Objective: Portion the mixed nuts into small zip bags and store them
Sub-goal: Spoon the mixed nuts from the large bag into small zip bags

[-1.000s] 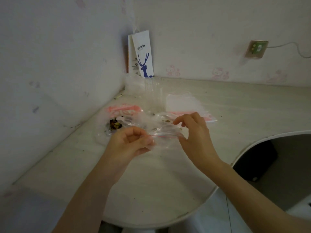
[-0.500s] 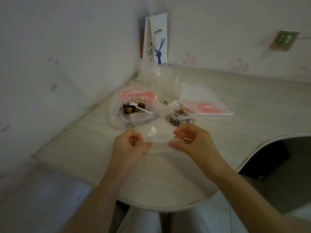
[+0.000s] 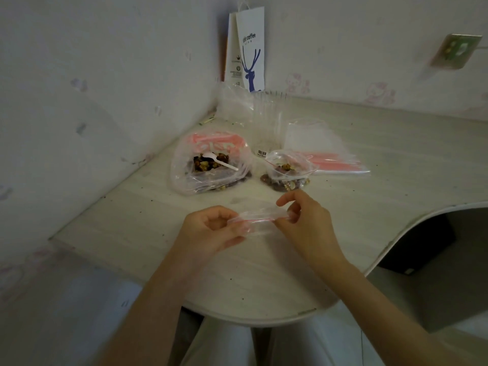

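White paper bag (image 3: 250, 48), blue deer, "coffee"; empty zip bag (image 3: 260, 223) nearer

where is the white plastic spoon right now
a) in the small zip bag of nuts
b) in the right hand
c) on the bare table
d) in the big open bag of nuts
D: the white spoon lies on the nuts inside the big open bag, while the left hand and right hand pinch an empty zip bag.
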